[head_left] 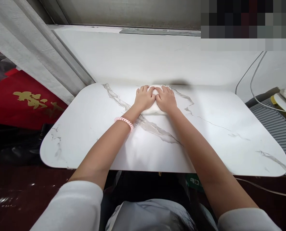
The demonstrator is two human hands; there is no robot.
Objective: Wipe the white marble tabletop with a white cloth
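A lump of white dough point(155, 109) lies at the far middle of a white marble-patterned table point(85, 128). My left hand point(145, 97) and my right hand point(166, 98) rest side by side on top of it, fingers curled down over its far edge and pressing on it. Most of the dough is hidden under the hands. A pink coiled band point(125, 122) circles my left wrist.
A white wall runs behind the table, with grey curtain folds point(37, 54) at the left. A red cloth with gold characters point(24, 99) lies to the left. At the right are two cables point(254, 80) and a grey ribbed appliance point(278, 128).
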